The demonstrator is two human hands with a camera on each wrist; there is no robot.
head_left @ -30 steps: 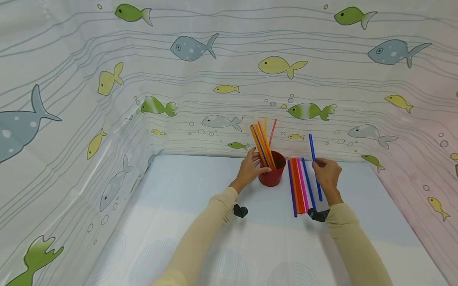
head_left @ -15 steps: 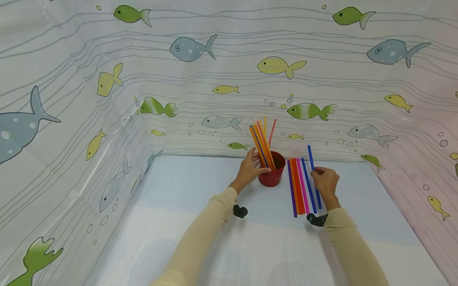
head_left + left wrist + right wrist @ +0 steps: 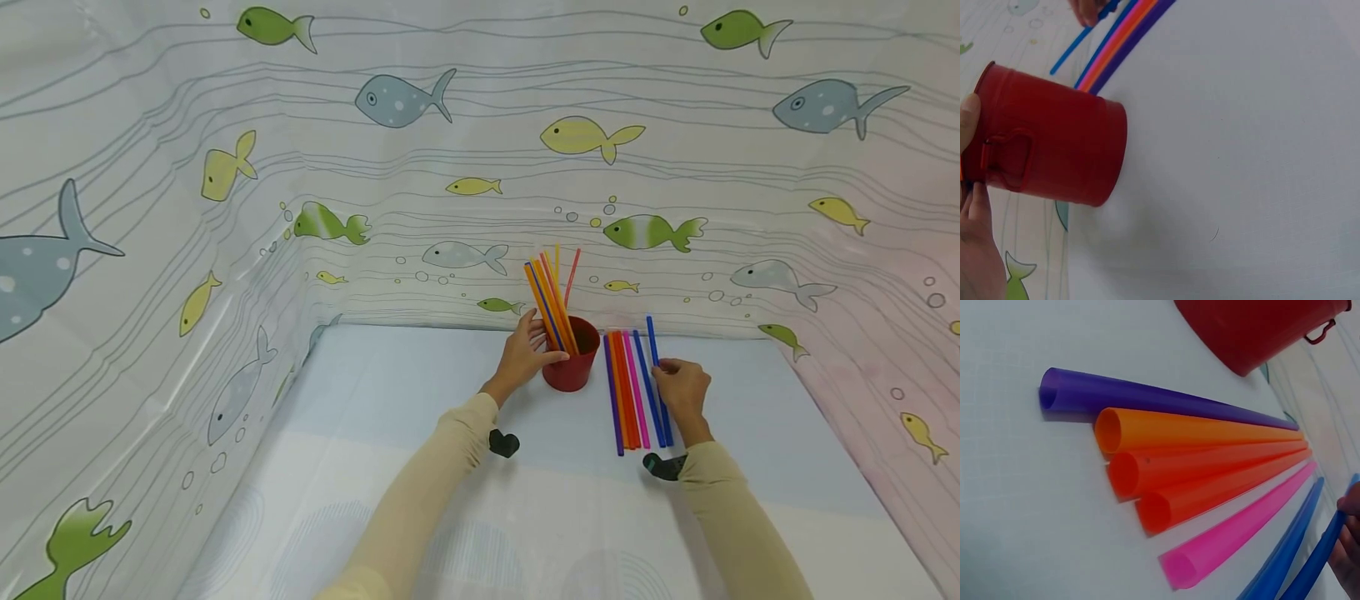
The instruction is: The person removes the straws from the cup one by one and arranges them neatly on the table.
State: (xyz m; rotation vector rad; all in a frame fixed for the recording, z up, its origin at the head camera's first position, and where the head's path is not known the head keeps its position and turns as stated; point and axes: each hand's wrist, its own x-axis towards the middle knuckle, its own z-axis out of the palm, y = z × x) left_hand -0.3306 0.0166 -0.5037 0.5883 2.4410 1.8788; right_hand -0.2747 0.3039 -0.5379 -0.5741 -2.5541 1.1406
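Note:
My left hand (image 3: 521,354) grips a small red metal bucket (image 3: 567,375) by its rim, the thumb at the front and the fingers round the left side. Several straws (image 3: 552,304), mostly orange, lean inside it. To the right, my right hand (image 3: 684,387) pinches a blue straw (image 3: 652,335), whose lower end lies close beside another blue straw (image 3: 647,379). In the right wrist view a purple straw (image 3: 1147,395), an orange straw (image 3: 1191,428), two red-orange straws (image 3: 1179,469) and a pink straw (image 3: 1229,534) lie in a row. The left wrist view shows the bucket's side handle (image 3: 1013,159).
A white cloth (image 3: 405,400) covers the tabletop. Fish-printed sheeting (image 3: 480,150) rises behind the bucket and along both sides. Dark pieces of the wrist gear (image 3: 505,444) hang below the sleeves.
My right hand has moved the blue straw down and slightly left, bringing it close to the other blue straw in the row. My left hand stays on the bucket.

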